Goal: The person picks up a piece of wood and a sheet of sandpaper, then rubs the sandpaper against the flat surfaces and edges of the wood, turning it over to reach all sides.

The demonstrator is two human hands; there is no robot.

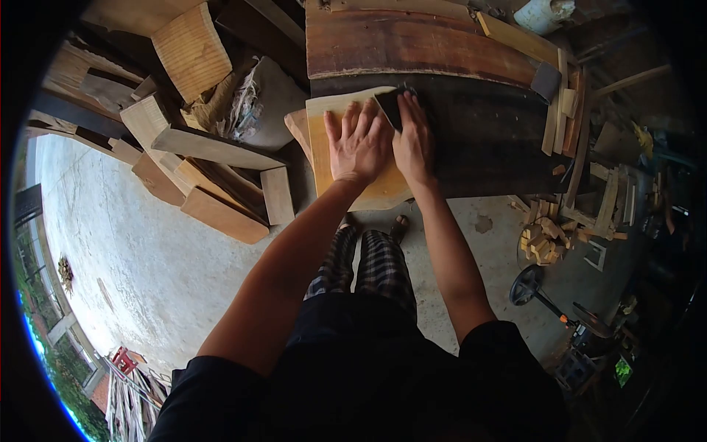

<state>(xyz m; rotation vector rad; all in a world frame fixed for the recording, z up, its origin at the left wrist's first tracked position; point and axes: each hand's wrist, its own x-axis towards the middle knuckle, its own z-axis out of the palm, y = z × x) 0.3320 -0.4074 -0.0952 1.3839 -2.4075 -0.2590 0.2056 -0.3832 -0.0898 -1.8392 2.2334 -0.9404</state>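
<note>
Left hand (359,149) spread on board (381,188) | right hand (414,146) half-hides dark sheet (388,105) | can't tell grip

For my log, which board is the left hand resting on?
The yellowish board on the dark worktop; the left hand touches only this one, not the reddish plank beyond.

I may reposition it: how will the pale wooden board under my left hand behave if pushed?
The pale wooden board looks flat and solid, so it should stay stiff. Its broad face suggests sliding, not rolling. Its near end seems to overhang the dark worktop, so pressing there might tip it.
</note>
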